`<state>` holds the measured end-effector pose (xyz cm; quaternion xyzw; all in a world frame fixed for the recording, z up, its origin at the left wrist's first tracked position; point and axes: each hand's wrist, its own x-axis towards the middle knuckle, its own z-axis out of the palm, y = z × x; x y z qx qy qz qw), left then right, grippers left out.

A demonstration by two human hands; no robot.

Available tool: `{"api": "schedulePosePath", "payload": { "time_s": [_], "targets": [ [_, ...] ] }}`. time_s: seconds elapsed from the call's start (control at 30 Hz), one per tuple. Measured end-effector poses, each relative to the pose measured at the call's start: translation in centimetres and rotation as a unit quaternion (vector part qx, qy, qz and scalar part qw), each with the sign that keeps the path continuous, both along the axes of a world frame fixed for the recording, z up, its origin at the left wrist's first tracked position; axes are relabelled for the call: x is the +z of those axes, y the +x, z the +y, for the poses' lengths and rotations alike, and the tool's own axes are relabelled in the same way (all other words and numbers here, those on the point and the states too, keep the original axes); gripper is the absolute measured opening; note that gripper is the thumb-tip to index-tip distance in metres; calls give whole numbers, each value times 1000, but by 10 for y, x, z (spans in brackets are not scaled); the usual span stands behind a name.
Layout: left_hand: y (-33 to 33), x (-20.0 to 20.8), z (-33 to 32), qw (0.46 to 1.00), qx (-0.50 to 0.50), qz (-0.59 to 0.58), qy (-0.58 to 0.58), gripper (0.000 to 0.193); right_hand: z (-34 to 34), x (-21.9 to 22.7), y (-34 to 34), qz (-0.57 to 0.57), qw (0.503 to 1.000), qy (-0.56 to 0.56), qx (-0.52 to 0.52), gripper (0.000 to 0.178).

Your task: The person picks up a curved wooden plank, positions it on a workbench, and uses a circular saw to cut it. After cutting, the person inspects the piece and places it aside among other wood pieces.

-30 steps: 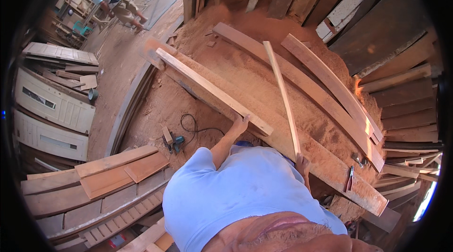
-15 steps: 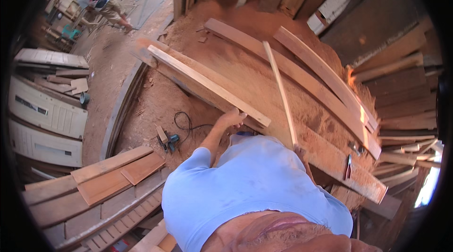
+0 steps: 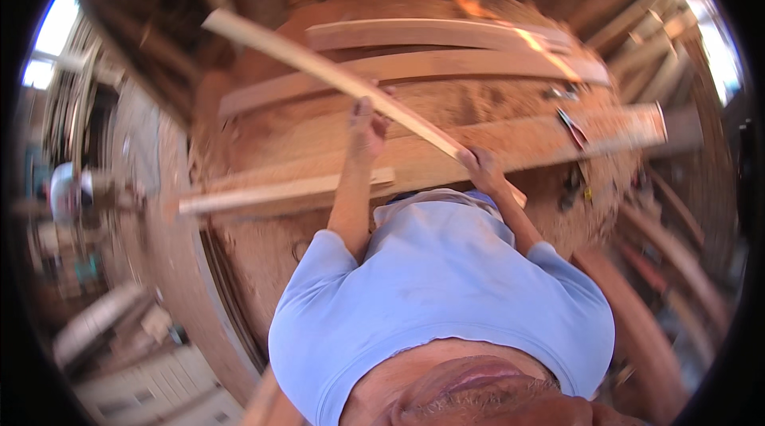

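A long, pale wooden strip (image 3: pixel 311 64) slants across in front of me, raised above the workbench (image 3: pixel 446 147), from far left to near right. My left hand (image 3: pixel 368 127) is closed around its middle, with the fingertips showing past the strip's far edge. Nearer its lower end, my right hand (image 3: pixel 481 166) grips it too, and a short end sticks out beyond that hand. A second pale strip (image 3: pixel 279 193) lies on the bench's near left side, below my left forearm and apart from both hands.
Two reddish-brown boards (image 3: pixel 430 67) lie across the far side amid sawdust. Red-handled pliers (image 3: pixel 572 129) rest on the bench's right part. Timber (image 3: pixel 653 338) is at lower right, pale door panels (image 3: pixel 151 394) at lower left. A blurred person (image 3: pixel 65 191) is far left.
My left hand has let go of the strip on the bench and taken hold of the other strip. That strip now slants leftward, held in both hands. My view has turned right.
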<state>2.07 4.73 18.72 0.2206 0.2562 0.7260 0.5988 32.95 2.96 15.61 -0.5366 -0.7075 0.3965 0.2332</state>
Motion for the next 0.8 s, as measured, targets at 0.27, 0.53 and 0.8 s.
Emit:
{"api": "schedulePosePath", "payload": {
  "time_s": [0.27,0.53,0.8],
  "targets": [
    [110,84,59,993,-80,49,78,30,5,40,97,22,949,194,-249,24],
    [260,106,101,980,-116,55,150,26,-61,60,292,7,923,104,-370,21],
    [431,98,112,963,-231,64,123,16,-150,115,428,148,883,25,-444,27]
  ]
}}
